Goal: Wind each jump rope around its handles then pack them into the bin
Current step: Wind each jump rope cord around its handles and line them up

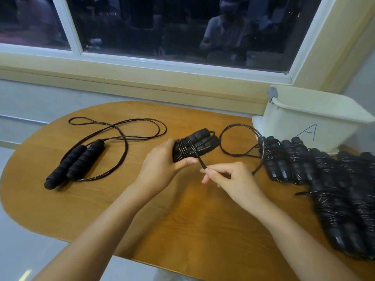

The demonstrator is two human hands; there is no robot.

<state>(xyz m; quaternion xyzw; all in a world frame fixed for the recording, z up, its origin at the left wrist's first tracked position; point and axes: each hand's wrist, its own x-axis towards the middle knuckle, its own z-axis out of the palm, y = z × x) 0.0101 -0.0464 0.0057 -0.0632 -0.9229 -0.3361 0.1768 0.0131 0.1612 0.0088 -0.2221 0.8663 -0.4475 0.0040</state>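
Mid-counter [182,220], the left hand [160,165] grips the near end of a pair of black handles [203,138], fingers curled around them, with several turns of cord [200,161] across them. The right hand [229,177] pinches that cord taut between thumb and fingers; the slack loops off rightward. A second jump rope [81,161] lies unwound at the left. Wound ropes [334,179] are heaped at the right, just before the white bin [308,118] (marked "A").

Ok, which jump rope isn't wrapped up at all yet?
The loose jump rope at the left of the table: its cord sprawls in open loops, handles bare. The held rope is partly wound; the pile by the bin is all wound.
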